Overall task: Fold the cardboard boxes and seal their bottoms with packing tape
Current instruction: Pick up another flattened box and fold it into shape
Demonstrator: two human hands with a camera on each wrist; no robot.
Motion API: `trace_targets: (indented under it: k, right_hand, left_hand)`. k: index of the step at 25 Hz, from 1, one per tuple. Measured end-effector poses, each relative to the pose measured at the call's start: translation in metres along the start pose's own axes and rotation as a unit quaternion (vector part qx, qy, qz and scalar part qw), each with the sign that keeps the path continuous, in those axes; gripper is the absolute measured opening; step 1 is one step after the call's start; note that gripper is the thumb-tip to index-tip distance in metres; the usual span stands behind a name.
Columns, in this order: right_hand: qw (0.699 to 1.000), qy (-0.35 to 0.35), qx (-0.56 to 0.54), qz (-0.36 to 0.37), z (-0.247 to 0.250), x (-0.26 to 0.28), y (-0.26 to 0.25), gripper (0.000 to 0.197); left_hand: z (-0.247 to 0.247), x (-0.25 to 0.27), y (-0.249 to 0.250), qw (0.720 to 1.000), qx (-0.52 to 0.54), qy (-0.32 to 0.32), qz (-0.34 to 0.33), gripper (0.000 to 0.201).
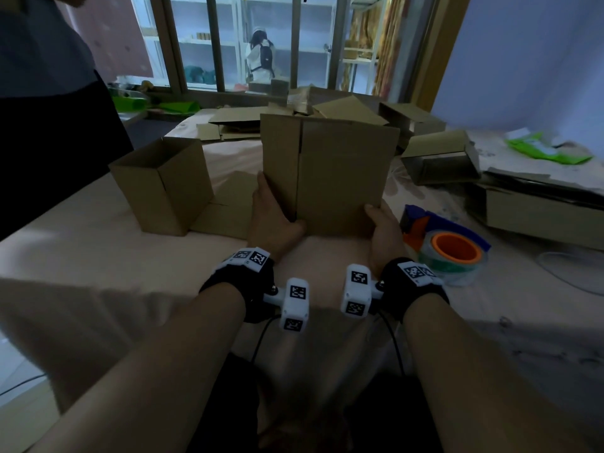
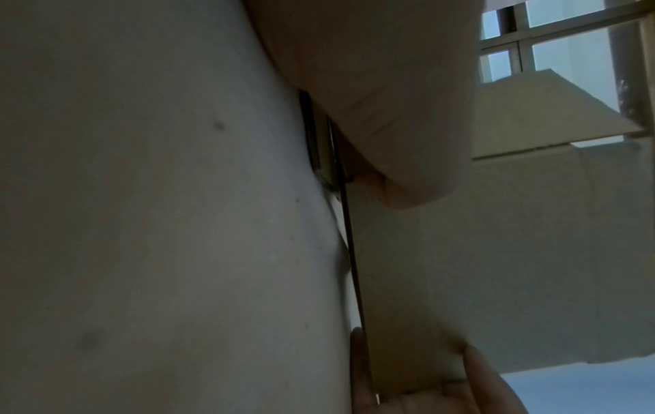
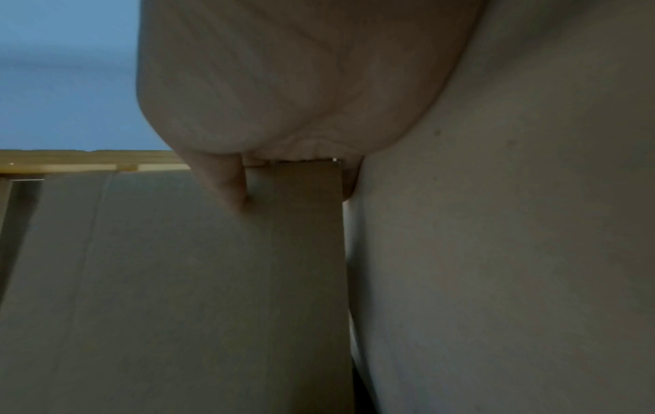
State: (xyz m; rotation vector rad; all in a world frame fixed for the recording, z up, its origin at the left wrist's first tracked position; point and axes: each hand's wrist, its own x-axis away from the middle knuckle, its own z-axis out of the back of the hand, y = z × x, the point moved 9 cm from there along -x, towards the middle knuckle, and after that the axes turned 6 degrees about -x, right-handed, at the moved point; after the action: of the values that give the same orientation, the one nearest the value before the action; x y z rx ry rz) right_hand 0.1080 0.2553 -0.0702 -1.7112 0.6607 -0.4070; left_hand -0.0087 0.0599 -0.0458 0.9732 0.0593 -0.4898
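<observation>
A brown cardboard box (image 1: pixel 330 171) stands upright on the pale bed sheet (image 1: pixel 98 256) in front of me. My left hand (image 1: pixel 274 210) grips its lower left corner, thumb on the near face and fingers along the left side. At the lower right corner my right hand (image 1: pixel 382 223) holds it, thumb on the near face. In the right wrist view the thumb (image 3: pixel 227 182) presses the cardboard (image 3: pixel 177 280), with the other fingers behind its edge. The left wrist view shows my palm (image 2: pixel 372 98) against the box wall (image 2: pixel 496 252). A tape dispenser with an orange-cored roll (image 1: pixel 451 246) lies just right of my right hand.
An open-topped box (image 1: pixel 163 184) stands at the left, with flat cardboard (image 1: pixel 228 204) beside it. More boxes (image 1: pixel 441 158) and flattened sheets (image 1: pixel 235 122) crowd the back and right. Green bags (image 1: pixel 549 148) lie far right. A person (image 1: pixel 49 93) stands at the left edge.
</observation>
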Motion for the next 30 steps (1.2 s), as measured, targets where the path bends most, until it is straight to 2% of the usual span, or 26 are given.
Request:
trace_targets:
  k: [6,13,20,22,25,30]
  right_hand:
    - [1.000,-0.010,-0.025,-0.008,-0.001,-0.002,0.005,0.026]
    - [0.999,-0.038,-0.031,0.006,-0.005,-0.002,0.005,0.033]
    - [0.999,-0.036,-0.028,0.024,-0.003,-0.006,0.002,0.042]
    - [0.999,-0.035,-0.039,0.016,-0.003,-0.005,0.003,0.040]
    - [0.998,-0.027,-0.049,0.011,-0.002,-0.002,0.002,0.037]
    - [0.998,0.013,-0.062,0.015,0.005,0.000,0.001,0.037]
  left_hand:
    - [-0.005,0.006,0.011,0.998,0.042,-0.034,-0.032,0.112]
    - [-0.004,0.010,0.009,0.993,0.101,-0.064,-0.016,0.107]
    - [-0.009,0.012,0.006,0.979,0.186,-0.083,0.007,0.085]
    - [-0.007,0.011,0.006,0.976,0.202,-0.081,-0.004,0.092]
    - [-0.005,0.008,0.005,0.970,0.232,-0.075,-0.013,0.115]
    - [-0.003,0.008,0.006,0.963,0.260,-0.071,-0.023,0.114]
